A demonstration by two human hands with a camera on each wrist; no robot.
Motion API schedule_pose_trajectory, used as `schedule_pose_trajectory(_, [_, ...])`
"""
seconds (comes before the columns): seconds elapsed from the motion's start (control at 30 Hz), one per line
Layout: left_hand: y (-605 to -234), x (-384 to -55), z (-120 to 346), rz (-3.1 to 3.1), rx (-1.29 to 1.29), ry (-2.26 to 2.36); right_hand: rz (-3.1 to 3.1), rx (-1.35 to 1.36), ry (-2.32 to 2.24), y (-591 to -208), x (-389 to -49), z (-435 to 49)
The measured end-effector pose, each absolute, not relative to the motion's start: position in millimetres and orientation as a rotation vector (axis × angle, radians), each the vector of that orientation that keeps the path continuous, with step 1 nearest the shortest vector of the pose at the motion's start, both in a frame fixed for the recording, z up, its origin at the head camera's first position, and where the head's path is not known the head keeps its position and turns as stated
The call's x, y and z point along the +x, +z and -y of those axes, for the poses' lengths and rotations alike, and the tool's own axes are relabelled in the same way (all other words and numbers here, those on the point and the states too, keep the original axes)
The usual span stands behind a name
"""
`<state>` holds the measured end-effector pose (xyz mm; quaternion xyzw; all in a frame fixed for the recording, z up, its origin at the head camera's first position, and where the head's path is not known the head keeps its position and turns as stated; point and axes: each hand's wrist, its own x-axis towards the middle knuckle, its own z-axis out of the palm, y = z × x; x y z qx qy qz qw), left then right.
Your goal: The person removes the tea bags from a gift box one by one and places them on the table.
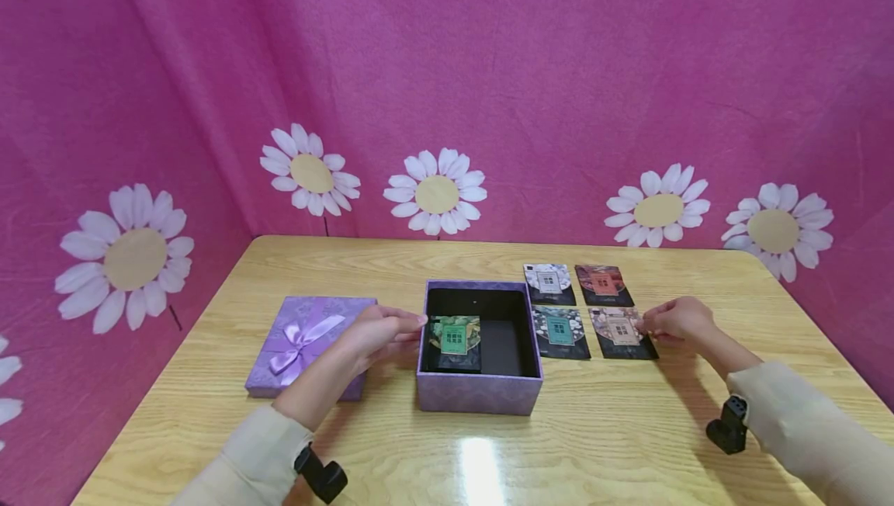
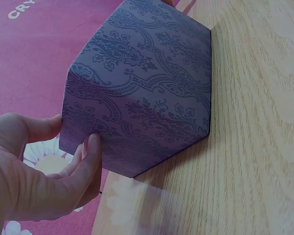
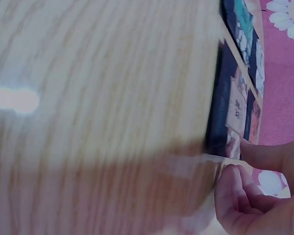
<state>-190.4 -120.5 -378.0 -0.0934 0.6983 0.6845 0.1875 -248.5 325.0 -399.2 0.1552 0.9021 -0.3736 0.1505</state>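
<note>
A purple patterned box with a black inside stands lidless on the table, a green-labelled packet in its left part. My left hand holds the box's left side; in the left wrist view the thumb is at the rim and the fingertips are against the outer wall. To the right of the box lie flat packets. My right hand pinches the right edge of the one with a pale pink label; in the right wrist view the thumb lies over that edge of the packet, the fingers curled below.
Beside that packet lies a teal-labelled one; behind them are a white one and a red one. The purple lid with its ribbon bow rests left of the box, under my left forearm. A pink curtain hangs behind the table.
</note>
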Motion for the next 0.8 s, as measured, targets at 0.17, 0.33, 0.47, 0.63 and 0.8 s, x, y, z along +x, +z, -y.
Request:
schedule_pose_trajectory(0.17, [-377, -190, 120, -1.96, -0.261, 1.928, -2.63, 0.372, -1.093, -389, -249, -326])
schedule_pose_trajectory(0.33, [-376, -189, 121, -1.977, -0.25, 1.914, -2.599, 0.341, -1.159, -372, -253, -322])
schedule_pose_trajectory(0.47, [-377, -189, 121, -1.953, -0.247, 1.93, -2.557, 0.308, -1.193, -361, -258, -316])
schedule_pose_trajectory(0.63, [-378, -190, 121, -1.954, -0.249, 1.93, -2.521, 0.233, -1.229, -350, -262, -300])
schedule_pose_trajectory(0.8, [-378, -190, 120, -1.957, -0.251, 1.937, -2.508, 0.145, -1.251, -339, -264, -274])
